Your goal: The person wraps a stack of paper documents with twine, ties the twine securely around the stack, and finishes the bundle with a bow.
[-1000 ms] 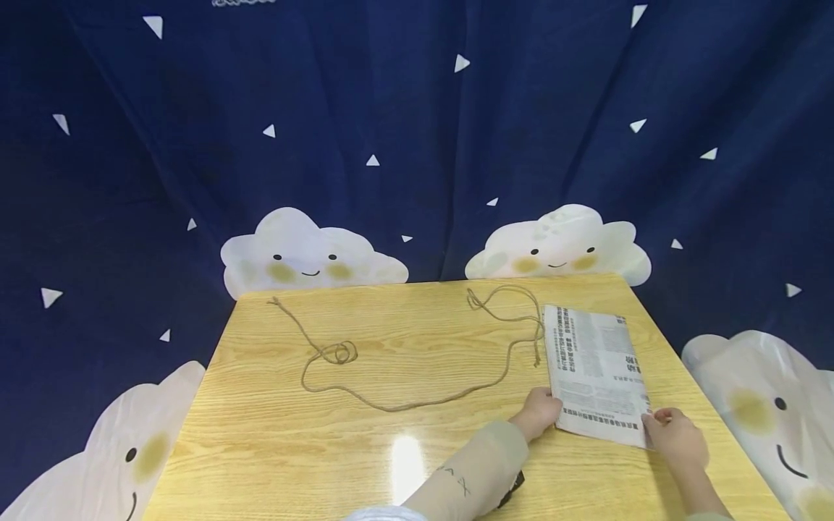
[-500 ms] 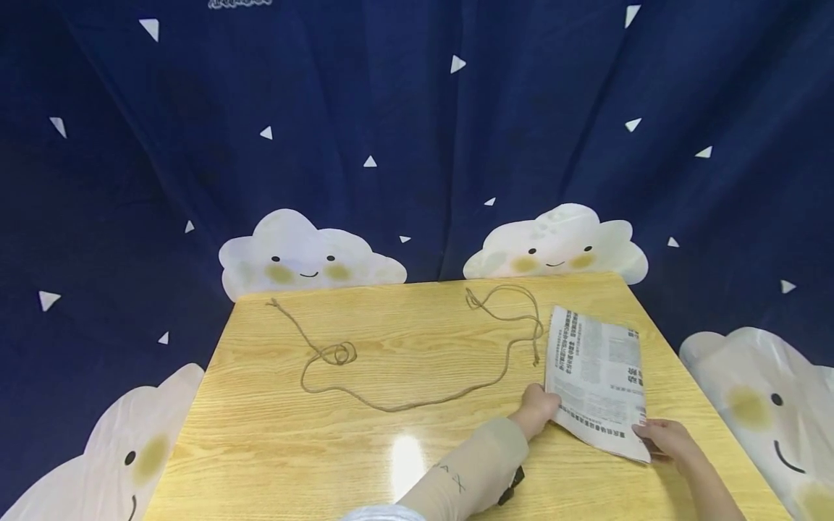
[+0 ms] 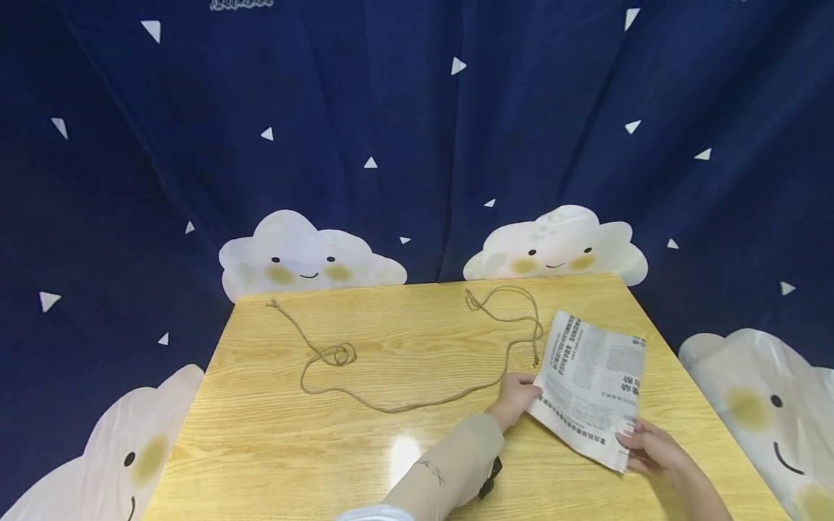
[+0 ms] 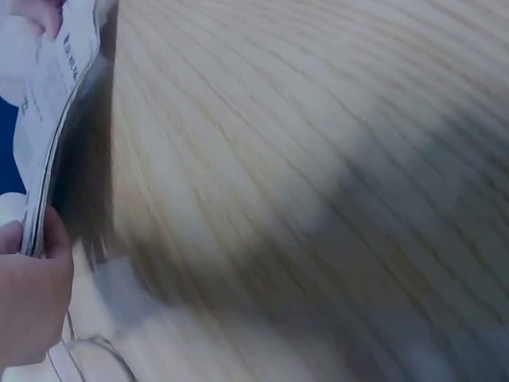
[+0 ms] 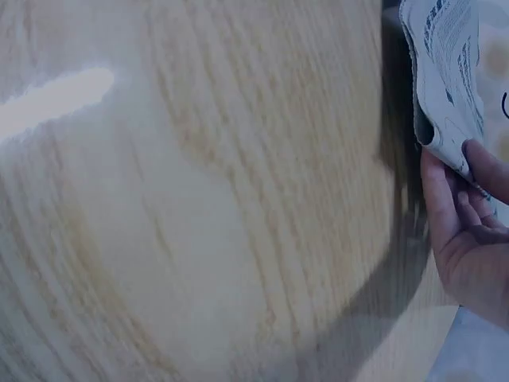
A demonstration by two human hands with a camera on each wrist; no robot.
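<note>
A folded newspaper (image 3: 589, 387) is held between both hands at the right side of the table, tilted, with its near edge raised off the wood. My left hand (image 3: 516, 396) pinches its left edge, thumb on top and fingers beneath, as the left wrist view shows with the layered newspaper edge (image 4: 44, 179). At the near right corner my right hand (image 3: 654, 447) grips it; in the right wrist view the thumb (image 5: 487, 169) presses on the upper face, fingers underneath. Left of the newspaper lies a long thin twine (image 3: 417, 407), loosely curved, with a small coil at its left part.
The wooden table (image 3: 293, 449) reaches back to a dark blue curtain (image 3: 339, 108) printed with clouds and triangles. A small black object (image 3: 490, 477) shows beside the left forearm.
The newspaper lay flat on the table; its near edge has since been lifted and the sheet shifted left and toward me, turning slightly. Both hands moved with it. The twine stayed put.
</note>
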